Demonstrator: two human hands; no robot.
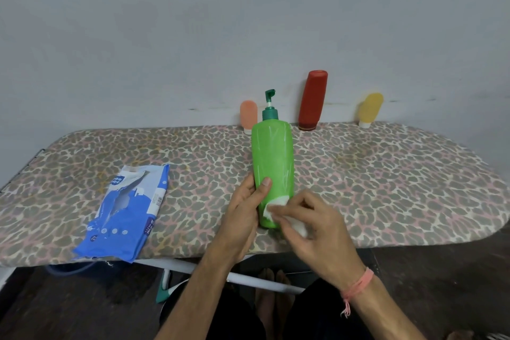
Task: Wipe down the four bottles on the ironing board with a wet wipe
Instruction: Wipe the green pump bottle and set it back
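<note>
My left hand [242, 210] grips the green bottle [273, 168] low on its body, above the near edge of the ironing board [386, 174]. My right hand [311, 223] pinches the wet wipe [276, 205] against its base. The plastic looks smooth and probably slippery when damp, stiff enough to squeeze; holding low suits it. Its long axis runs away from me, pump [270, 105] toward the wall.

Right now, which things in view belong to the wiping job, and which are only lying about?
Belong to the job:
green pump bottle, held by left hand
wet wipe, in right hand
red bottle
peach bottle
yellow bottle
wipes packet
ironing board

Lying about:
pink wrist thread
</note>
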